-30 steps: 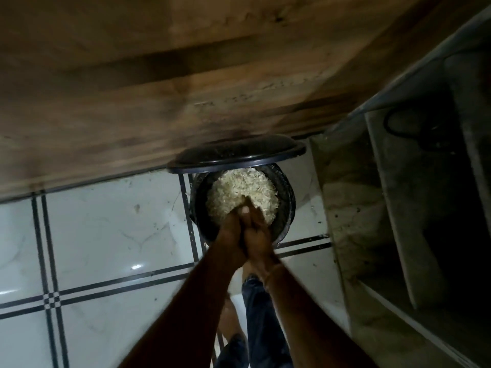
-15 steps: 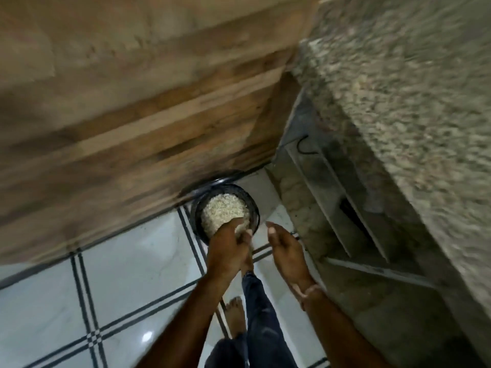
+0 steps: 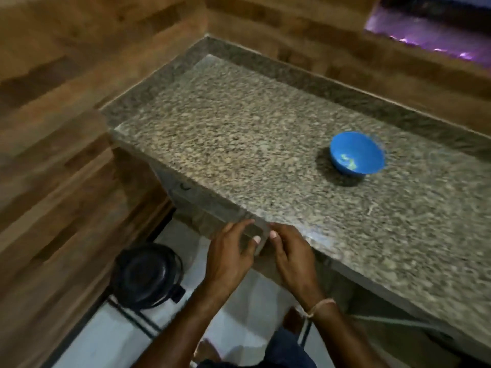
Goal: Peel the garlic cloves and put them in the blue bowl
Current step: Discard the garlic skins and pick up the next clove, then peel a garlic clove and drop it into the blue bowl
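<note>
The blue bowl (image 3: pixel 357 152) stands on the speckled granite counter (image 3: pixel 239 134), right of its middle, with a few pale peeled garlic cloves in its bottom. My left hand (image 3: pixel 231 251) and my right hand (image 3: pixel 289 251) hover side by side at the counter's front edge, well short of the bowl. Their fingers are loosely bent, thumbs almost meeting, and I see nothing between them. No unpeeled garlic shows on the counter.
A black bin (image 3: pixel 147 277) with its lid down stands on the white tiled floor (image 3: pixel 111 338), below left of my hands, against the wood-patterned wall (image 3: pixel 53 155). My bare feet and jeans show at the bottom edge.
My view has swung up from the bin of peels to the counter. Both hands have left the bin and risen to the counter edge. The bin's lid is now down.
</note>
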The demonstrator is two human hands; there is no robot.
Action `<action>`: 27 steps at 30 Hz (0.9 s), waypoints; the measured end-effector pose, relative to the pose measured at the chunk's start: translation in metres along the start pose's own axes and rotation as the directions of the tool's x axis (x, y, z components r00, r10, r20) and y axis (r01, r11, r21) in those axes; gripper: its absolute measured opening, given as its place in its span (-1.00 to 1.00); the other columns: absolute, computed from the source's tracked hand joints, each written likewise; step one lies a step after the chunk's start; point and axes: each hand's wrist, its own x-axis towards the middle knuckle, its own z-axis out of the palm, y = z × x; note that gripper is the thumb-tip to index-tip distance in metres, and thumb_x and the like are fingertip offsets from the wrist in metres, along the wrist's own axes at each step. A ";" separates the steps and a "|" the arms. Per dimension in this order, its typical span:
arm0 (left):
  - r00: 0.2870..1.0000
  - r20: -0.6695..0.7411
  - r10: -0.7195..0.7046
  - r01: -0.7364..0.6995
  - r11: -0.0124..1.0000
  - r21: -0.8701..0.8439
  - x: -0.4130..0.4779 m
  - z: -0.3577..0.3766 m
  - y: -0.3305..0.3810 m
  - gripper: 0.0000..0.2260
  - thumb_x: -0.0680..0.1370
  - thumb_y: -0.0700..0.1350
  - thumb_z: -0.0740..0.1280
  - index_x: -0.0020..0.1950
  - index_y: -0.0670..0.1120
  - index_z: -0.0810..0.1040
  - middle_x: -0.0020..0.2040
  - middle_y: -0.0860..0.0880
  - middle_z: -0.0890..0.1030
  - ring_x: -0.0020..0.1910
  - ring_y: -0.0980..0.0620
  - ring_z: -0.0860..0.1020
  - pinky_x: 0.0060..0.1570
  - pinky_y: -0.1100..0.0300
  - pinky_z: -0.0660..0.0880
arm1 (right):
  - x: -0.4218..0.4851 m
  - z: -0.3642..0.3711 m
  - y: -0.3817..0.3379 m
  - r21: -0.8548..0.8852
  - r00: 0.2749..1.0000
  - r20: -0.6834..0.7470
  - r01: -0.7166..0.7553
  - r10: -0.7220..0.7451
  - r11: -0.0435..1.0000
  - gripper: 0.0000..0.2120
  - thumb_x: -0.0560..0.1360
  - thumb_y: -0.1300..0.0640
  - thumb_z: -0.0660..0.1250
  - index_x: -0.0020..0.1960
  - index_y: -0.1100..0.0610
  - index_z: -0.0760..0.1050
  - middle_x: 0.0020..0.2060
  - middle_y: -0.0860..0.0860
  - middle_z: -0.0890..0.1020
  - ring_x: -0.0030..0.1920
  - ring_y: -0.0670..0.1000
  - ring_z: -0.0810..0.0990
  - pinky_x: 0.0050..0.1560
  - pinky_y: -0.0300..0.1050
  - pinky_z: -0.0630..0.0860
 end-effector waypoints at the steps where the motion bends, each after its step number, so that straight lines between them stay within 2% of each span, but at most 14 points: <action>1: 1.000 0.021 0.023 -0.023 1.000 0.017 0.008 0.013 0.012 -0.65 0.61 0.01 0.41 0.40 0.05 0.57 0.36 -0.01 0.58 0.33 -0.03 0.54 0.31 0.05 0.49 | 0.003 -0.015 0.011 -0.003 0.999 -0.038 -0.015 0.014 1.000 -0.71 0.72 -0.04 0.21 0.32 0.01 0.62 0.22 -0.08 0.66 0.21 -0.11 0.59 0.21 -0.24 0.46; 7: 0.987 0.114 0.113 -0.117 0.993 0.030 0.042 0.106 0.087 -0.66 0.60 -0.05 0.42 0.38 0.02 0.59 0.35 0.00 0.59 0.35 -0.01 0.51 0.36 0.08 0.44 | 0.022 -0.110 0.085 -0.076 0.985 -0.151 -0.090 0.078 0.993 -0.73 0.72 0.02 0.26 0.34 0.02 0.61 0.25 -0.07 0.65 0.23 -0.06 0.61 0.19 -0.25 0.46; 13: 0.984 0.163 0.077 -0.088 0.994 0.062 0.069 0.184 0.117 -0.62 0.55 -0.13 0.46 0.37 0.02 0.59 0.28 0.00 0.59 0.22 -0.02 0.59 0.17 -0.01 0.59 | 0.042 -0.175 0.152 -0.187 0.987 -0.112 -0.137 0.118 0.973 -0.64 0.66 -0.02 0.27 0.40 0.06 0.57 0.30 0.02 0.62 0.26 0.08 0.61 0.19 0.02 0.58; 17: 0.985 0.160 0.069 -0.101 0.975 0.199 0.100 0.212 0.119 -0.69 0.52 -0.10 0.51 0.25 -0.06 0.62 0.09 -0.02 0.60 0.03 0.00 0.61 -0.04 0.16 0.50 | 0.062 -0.193 0.180 -0.291 0.982 -0.094 -0.185 0.165 0.939 -0.61 0.66 0.02 0.32 0.46 0.10 0.51 0.31 0.11 0.59 0.29 0.19 0.57 0.17 0.07 0.56; 20: 0.986 0.152 0.061 -0.102 0.956 0.276 0.115 0.228 0.117 -0.82 0.52 -0.08 0.52 0.03 -0.03 0.58 -0.05 0.03 0.54 -0.09 0.03 0.53 -0.17 0.13 0.43 | 0.083 -0.201 0.189 -0.355 0.965 -0.058 -0.258 0.254 0.899 -0.53 0.64 0.05 0.37 0.52 0.09 0.41 0.40 0.12 0.49 0.36 0.21 0.47 0.20 0.08 0.52; 23: 0.982 0.165 0.092 -0.136 0.951 0.278 0.118 0.239 0.116 -0.86 0.53 -0.20 0.46 -0.13 -0.02 0.53 -0.14 0.03 0.52 -0.14 -0.01 0.53 -0.20 0.07 0.46 | 0.096 -0.203 0.194 -0.409 0.952 -0.055 -0.298 0.302 0.863 -0.48 0.57 0.03 0.45 0.46 0.12 0.40 0.35 0.14 0.47 0.30 0.24 0.45 0.14 0.11 0.52; 27: 0.962 0.227 0.152 -0.219 0.926 0.307 0.122 0.243 0.112 -0.89 0.55 -0.29 0.38 -0.08 -0.09 0.57 -0.09 -0.06 0.55 -0.09 -0.09 0.54 -0.14 0.05 0.49 | 0.100 -0.199 0.200 -0.457 0.947 -0.085 -0.312 0.309 0.833 -0.40 0.49 -0.02 0.54 0.43 0.14 0.43 0.33 0.13 0.47 0.27 0.24 0.43 0.13 0.09 0.49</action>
